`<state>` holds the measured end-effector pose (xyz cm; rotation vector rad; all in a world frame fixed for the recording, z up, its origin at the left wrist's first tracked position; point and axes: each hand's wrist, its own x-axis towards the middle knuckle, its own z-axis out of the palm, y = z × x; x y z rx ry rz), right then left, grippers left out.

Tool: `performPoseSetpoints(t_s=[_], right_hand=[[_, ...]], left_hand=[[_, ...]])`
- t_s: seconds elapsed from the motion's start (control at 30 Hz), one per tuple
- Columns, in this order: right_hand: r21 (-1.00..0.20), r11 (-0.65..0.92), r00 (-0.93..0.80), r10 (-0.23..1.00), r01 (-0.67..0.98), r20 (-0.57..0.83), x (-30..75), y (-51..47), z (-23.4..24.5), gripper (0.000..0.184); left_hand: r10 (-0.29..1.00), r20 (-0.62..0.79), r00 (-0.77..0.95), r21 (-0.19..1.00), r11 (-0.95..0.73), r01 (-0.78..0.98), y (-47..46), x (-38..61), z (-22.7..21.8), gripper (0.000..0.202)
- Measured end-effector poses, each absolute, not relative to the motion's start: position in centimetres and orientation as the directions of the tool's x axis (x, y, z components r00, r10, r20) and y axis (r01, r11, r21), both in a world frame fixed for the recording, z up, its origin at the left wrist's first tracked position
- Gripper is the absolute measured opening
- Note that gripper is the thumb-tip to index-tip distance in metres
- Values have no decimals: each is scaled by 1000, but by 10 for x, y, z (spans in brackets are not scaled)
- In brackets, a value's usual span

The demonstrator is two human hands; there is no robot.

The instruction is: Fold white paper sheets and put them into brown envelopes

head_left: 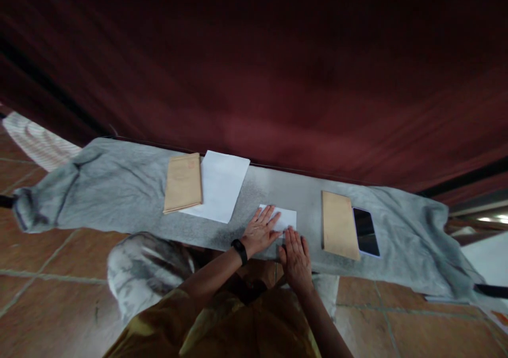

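A small white sheet of paper (289,218), apparently folded, lies flat on the grey cloth in front of me. My left hand (260,230), with a black band on the wrist, rests palm down on its left part, fingers stretched. At the paper's lower right edge lies my right hand (296,255), flat, its fingertips touching the sheet. Left of my hands is a stack of larger white paper (224,183), partly covered by a pile of brown envelopes (183,183). To the right sits another brown envelope pile (339,225).
A phone (365,231) in a pale purple case lies beside the right envelopes. The grey cloth (119,189) drapes over a narrow table. Behind it hangs a dark red curtain-like surface (254,83). My knee (146,268) is below the front edge, above a tiled floor (71,305).
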<state>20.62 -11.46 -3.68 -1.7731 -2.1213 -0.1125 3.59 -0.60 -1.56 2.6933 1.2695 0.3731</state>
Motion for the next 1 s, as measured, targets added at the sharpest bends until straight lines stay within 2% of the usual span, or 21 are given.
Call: performPoseSetpoints(t_s=[0.13, 0.3, 0.4, 0.67, 1.0], right_hand=[[-186, 196, -133, 943, 963, 306, 207, -115, -34, 54], [-271, 136, -44, 947, 953, 318, 197, -97, -27, 54], [-306, 185, -86, 947, 934, 310, 184, -76, -22, 55], [-224, 207, -151, 958, 952, 244, 179, -49, -25, 51], [-217, 145, -87, 963, 965, 257, 182, -48, -30, 54]], left_hand=[[774, 161, 612, 225, -632, 741, -7, 33, -15, 67], [773, 157, 614, 216, -634, 743, -7, 32, -15, 65], [764, 136, 631, 190, -645, 740, -5, 32, -15, 66], [758, 144, 636, 156, -652, 742, -5, 34, -10, 65], [773, 171, 610, 146, -633, 761, -2, 26, -18, 59]])
